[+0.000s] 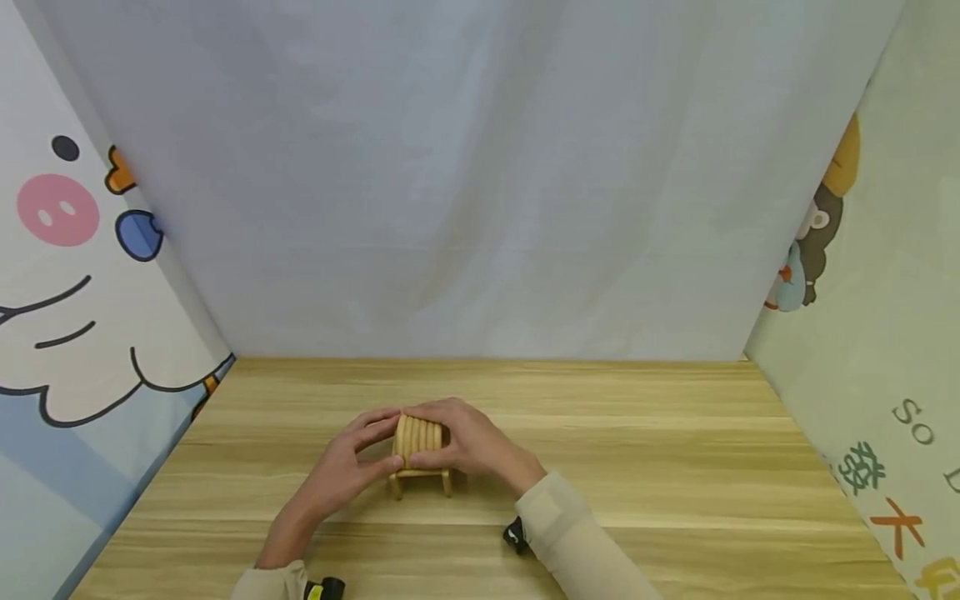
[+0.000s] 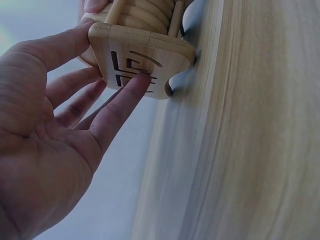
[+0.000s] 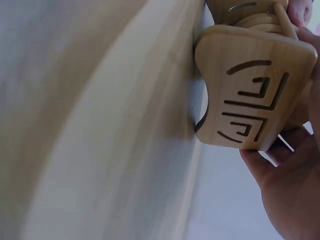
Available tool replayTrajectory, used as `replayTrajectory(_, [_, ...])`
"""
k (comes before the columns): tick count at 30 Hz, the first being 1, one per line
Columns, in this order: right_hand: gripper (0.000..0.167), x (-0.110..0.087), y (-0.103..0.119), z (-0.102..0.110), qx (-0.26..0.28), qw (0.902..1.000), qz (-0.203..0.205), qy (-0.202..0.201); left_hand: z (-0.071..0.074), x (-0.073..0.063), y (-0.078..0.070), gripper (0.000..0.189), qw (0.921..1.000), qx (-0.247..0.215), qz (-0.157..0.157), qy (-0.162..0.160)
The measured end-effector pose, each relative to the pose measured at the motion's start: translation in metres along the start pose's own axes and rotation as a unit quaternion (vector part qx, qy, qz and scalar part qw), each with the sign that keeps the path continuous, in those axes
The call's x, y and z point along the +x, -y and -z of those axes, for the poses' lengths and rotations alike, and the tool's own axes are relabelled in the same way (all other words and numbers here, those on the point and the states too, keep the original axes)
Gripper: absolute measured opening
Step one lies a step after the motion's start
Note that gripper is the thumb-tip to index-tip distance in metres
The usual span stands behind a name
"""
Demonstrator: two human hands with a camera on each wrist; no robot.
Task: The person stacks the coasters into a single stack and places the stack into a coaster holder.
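Observation:
A row of round wooden coasters [image 1: 420, 440] stands on edge in a small light-wood holder [image 1: 423, 473] on the tabletop. From the left side, my left hand [image 1: 347, 467] grips the coasters, thumb at the near edge and fingers toward the far side. In the left wrist view, one finger touches the holder's end panel [image 2: 170, 65], which has carved line cutouts. My right hand [image 1: 472, 440] holds the coasters from the right, its thumb on their near side. The opposite end panel [image 3: 245, 105] shows similar cutouts in the right wrist view, with fingers at its lower corner.
The holder stands on a wood-grain table [image 1: 637, 450]. Behind it hangs a pale grey curtain [image 1: 480, 183]. Cartoon-printed panels flank the table at left [image 1: 97, 292] and right [image 1: 885, 333]. Small black devices show near the left cuff [image 1: 330, 588] and right cuff [image 1: 515, 536].

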State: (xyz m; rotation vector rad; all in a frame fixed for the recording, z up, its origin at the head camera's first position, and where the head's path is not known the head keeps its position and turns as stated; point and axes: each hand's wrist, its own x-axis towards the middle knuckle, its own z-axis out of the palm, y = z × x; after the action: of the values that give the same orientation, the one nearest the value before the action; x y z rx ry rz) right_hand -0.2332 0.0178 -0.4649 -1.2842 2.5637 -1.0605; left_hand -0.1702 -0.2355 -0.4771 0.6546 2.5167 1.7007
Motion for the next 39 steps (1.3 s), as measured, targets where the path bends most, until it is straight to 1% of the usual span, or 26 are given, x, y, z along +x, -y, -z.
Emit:
replayTrajectory(3, [0.067,-0.001,0.001,-0.002,0.001,0.9999,-0.012,-0.005,0.000,0.000,0.000,0.062,1.0000,-0.003,0.005,0.004])
replayTrajectory(6, [0.069,-0.001,0.003,-0.002,0.003,0.9996,-0.029,-0.004,0.000,0.001,-0.001,0.063,0.9998,-0.008,0.015,0.007])
replayTrajectory(9, [0.069,-0.002,0.003,0.000,-0.001,0.9994,-0.036,0.001,0.000,0.002,-0.002,0.065,0.9997,-0.005,0.022,0.007])
replayTrajectory(16, [0.070,-0.004,0.002,0.000,-0.002,0.9994,-0.033,0.008,0.000,0.003,-0.001,0.065,0.9997,0.017,0.016,-0.002])
replayTrajectory(20, [0.071,-0.006,-0.001,-0.001,0.011,0.9994,-0.030,0.011,-0.001,0.003,-0.001,0.065,0.9992,0.037,0.009,-0.008])
replayTrajectory(22, [0.072,-0.006,-0.003,-0.001,0.017,0.9994,-0.028,0.012,-0.001,0.004,-0.001,0.064,0.9991,0.040,0.007,-0.008])
replayTrajectory(24, [0.073,-0.006,-0.005,-0.001,0.022,0.9993,-0.029,0.013,0.000,0.004,-0.001,0.065,0.9992,0.037,0.010,-0.006])
replayTrajectory(30, [0.079,-0.009,-0.007,0.000,0.018,0.9991,-0.036,0.015,0.002,0.005,-0.002,0.069,0.9995,0.006,0.029,0.013])
replayTrajectory(33, [0.079,-0.010,-0.006,0.003,0.015,0.9989,-0.041,0.013,0.002,0.003,-0.001,0.068,0.9995,0.000,0.028,0.017])
replayTrajectory(36, [0.074,-0.013,-0.004,0.006,0.015,0.9987,-0.047,0.009,0.001,0.002,-0.001,0.061,0.9995,0.014,0.029,0.002])
replayTrajectory(39, [0.069,-0.016,0.000,0.010,0.022,0.9982,-0.056,0.002,0.000,0.000,-0.002,0.054,0.9985,0.034,0.034,-0.027])
